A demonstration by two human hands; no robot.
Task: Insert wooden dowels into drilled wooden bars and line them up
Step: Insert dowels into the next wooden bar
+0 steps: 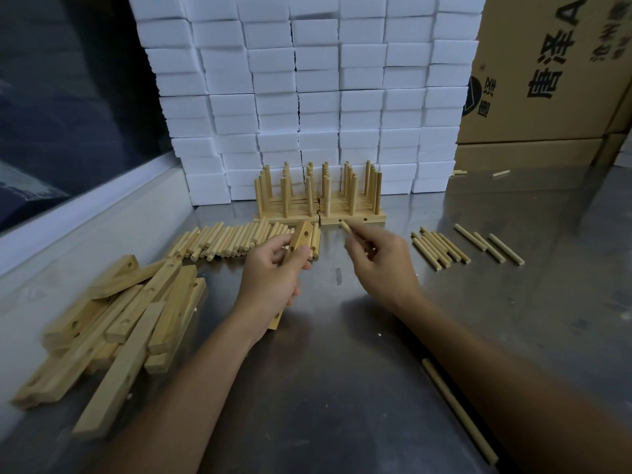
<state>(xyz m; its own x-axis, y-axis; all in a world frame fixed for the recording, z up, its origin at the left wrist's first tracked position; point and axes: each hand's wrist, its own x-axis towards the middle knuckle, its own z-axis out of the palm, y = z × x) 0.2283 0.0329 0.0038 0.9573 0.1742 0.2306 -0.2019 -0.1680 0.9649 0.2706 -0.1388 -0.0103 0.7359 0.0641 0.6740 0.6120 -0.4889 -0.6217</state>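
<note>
Pale matt wooden dowels (236,241), glossy metal table (342,371)

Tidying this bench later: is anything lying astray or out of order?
Yes. Stray dowels lie apart at the back by the cardboard box, one long stick sits alone at the near edge, and the undrilled-side bar pile is jumbled, not stacked.

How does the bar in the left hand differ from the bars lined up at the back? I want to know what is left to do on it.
The bar in the left hand has empty holes; the lined-up bars carry upright dowels. The left hand holds its bar tilted above the table; the lined-up bars lie flat, side by side. Both are the same pale drilled wood. The right hand pinches a dowel, not yet inserted.
</note>
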